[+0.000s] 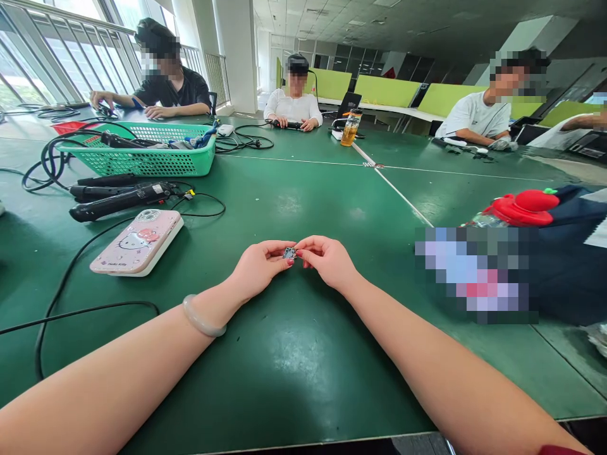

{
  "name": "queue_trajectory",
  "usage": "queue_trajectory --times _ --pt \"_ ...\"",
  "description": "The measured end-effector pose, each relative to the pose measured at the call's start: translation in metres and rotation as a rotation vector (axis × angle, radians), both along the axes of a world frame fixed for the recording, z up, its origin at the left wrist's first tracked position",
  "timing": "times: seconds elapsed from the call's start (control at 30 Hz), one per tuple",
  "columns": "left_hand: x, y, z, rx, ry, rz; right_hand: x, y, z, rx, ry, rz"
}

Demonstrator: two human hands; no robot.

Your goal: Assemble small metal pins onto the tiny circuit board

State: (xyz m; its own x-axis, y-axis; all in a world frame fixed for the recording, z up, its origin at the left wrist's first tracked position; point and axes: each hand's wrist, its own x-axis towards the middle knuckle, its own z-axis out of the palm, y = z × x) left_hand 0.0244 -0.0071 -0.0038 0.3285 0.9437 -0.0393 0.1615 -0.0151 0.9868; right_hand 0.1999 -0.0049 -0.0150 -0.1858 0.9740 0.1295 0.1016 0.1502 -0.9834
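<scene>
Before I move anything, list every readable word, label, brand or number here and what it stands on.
"Hello Kitty": on the pink phone case.
Too small to read: the white label on the black handheld device.
Too small to read: any markings on the small square part.
Too blurred to read: any print on the drink bottle.

Deep green is shown across a tabletop (294, 354), crossed by white lines (398, 191). A small piece (289, 253) is toned silver-grey and black, framed by dark red fingernails (290, 263). A bangle (195, 321) is tinted a pale, milky grey. A pink phone case (135, 246) is printed with a white cartoon cat and red accents. A mint-green basket (142, 165) is patterned with rows of holes, a red plush item (535, 201) is tipped in green, and partitions (386, 90) are coloured lime.
</scene>
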Motion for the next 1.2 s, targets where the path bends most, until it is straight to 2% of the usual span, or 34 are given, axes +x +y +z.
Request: queue_trajectory --times 0.2,0.57,0.73,0.93,1.2 --pt "-0.0012 -0.0015 0.0007 0.110 0.119 0.068 -0.0014 -0.0016 0.0030 -0.004 0.018 -0.015" --pt "-0.0015 -0.0078 0.0075 0.310 0.361 0.116 -0.0021 -0.0025 0.0025 -0.011 -0.007 -0.005" --pt "-0.0011 -0.0096 0.0086 0.379 0.402 0.138 -0.0022 -0.0033 0.0018 0.001 -0.037 -0.002" --pt "-0.0009 -0.0091 0.0075 0.386 0.399 0.148 -0.0015 -0.0040 0.0017 0.016 -0.094 -0.002" --pt "-0.0014 -0.0099 0.0080 0.462 0.471 0.133 -0.0010 -0.0070 0.0031 0.091 -0.254 -0.018"
